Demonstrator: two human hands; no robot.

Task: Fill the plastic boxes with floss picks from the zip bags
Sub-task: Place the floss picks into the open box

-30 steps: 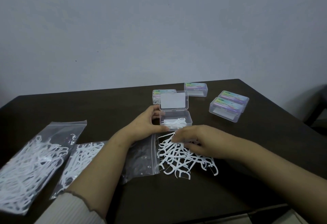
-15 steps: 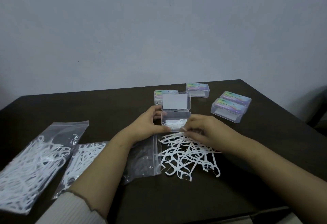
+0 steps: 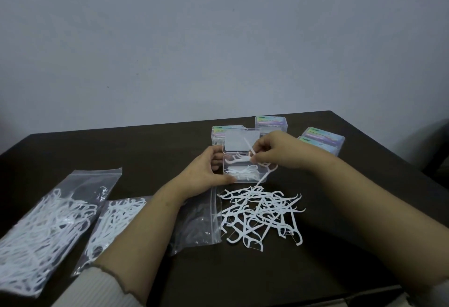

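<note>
An open clear plastic box [image 3: 243, 177] stands mid-table with its lid [image 3: 240, 143] raised and some white floss picks lying in it. My left hand [image 3: 206, 173] grips the box's left side. Above the box, my right hand [image 3: 277, 151] pinches a few floss picks [image 3: 250, 157]; one of them hangs down past the box's right edge. A loose pile of floss picks [image 3: 261, 214] lies on the table just in front of the box.
Several closed boxes with coloured labels [image 3: 323, 140] stand behind and to the right. A flat, nearly empty zip bag [image 3: 196, 221] lies under my left forearm; two zip bags full of picks [image 3: 46, 224] lie at the left. The dark table [image 3: 243, 277] backs onto a wall.
My right hand has risen from the loose pile with a few picks and moved over the open box. My left hand has stayed on the box.
</note>
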